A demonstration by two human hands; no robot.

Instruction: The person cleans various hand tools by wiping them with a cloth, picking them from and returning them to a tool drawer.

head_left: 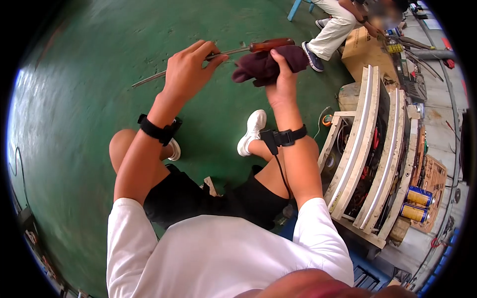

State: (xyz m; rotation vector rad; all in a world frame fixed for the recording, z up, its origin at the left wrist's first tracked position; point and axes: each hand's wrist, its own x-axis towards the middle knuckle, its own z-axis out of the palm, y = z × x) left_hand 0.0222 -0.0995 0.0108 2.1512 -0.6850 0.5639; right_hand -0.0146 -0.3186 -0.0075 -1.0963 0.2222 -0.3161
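A long screwdriver (271, 45) with a reddish-brown handle and a thin metal shaft is held out over the floor in front of me. My left hand (189, 69) is closed around its shaft, and the tip sticks out to the left beyond my wrist. In my right hand (283, 84) is a bunched dark maroon cloth (256, 67), with my thumb pressed on it. The screwdriver handle lies along the top of the cloth; whether my right fingers also grip the handle is hidden.
Right of my knee stands a cream shelf unit (355, 144) full of tools. Blue-and-yellow cans (420, 196) lie beyond it. Near a cardboard box (365, 52) at upper right sits another person (333, 25). Green floor (89, 99) spreads ahead and left.
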